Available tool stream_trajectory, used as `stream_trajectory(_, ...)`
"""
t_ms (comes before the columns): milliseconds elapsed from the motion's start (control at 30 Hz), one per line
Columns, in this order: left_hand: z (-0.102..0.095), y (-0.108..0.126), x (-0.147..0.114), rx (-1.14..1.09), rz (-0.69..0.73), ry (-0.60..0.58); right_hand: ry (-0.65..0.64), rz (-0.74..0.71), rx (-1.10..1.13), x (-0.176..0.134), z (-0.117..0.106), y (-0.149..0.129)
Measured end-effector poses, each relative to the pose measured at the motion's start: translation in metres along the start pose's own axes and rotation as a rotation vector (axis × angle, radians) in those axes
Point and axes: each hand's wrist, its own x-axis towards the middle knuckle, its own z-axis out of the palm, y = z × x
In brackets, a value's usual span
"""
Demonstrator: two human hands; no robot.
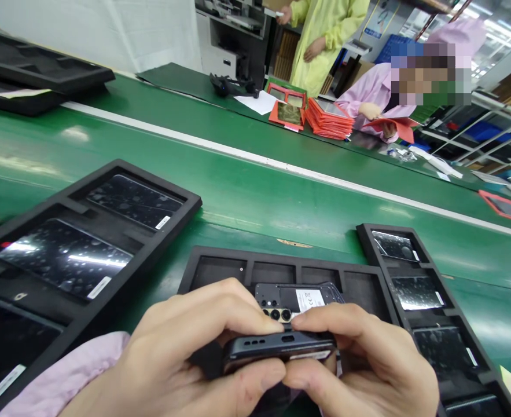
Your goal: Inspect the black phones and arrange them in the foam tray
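My left hand (181, 347) and my right hand (377, 359) both grip a dark smartphone (276, 348) low in the middle of the view. Thumbs press from below and fingers from above, so its edge with speaker holes and a charging port faces me. Just beyond the fingers lies a phone back housing (309, 299) with camera lenses and a white label. It rests over a black foam tray (324, 259) with several compartments. My hands hide the nearer part of that tray.
On the left, a black tray (164, 231) holds dark screens in film; a similar tray (433, 289) stands right. Stacked trays (64, 81) sit at far left. Across the green conveyor (238, 191), a person in pink (372, 87) handles a red folder near stacked red frames (328, 119).
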Motion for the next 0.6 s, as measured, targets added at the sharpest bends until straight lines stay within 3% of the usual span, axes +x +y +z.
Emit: stream_trajectory(600,0.0034,-0.0005,-0.0010,0.127,0.077,0.037,0.053,-0.066,0.033,0.0051,0.0045,-0.0017)
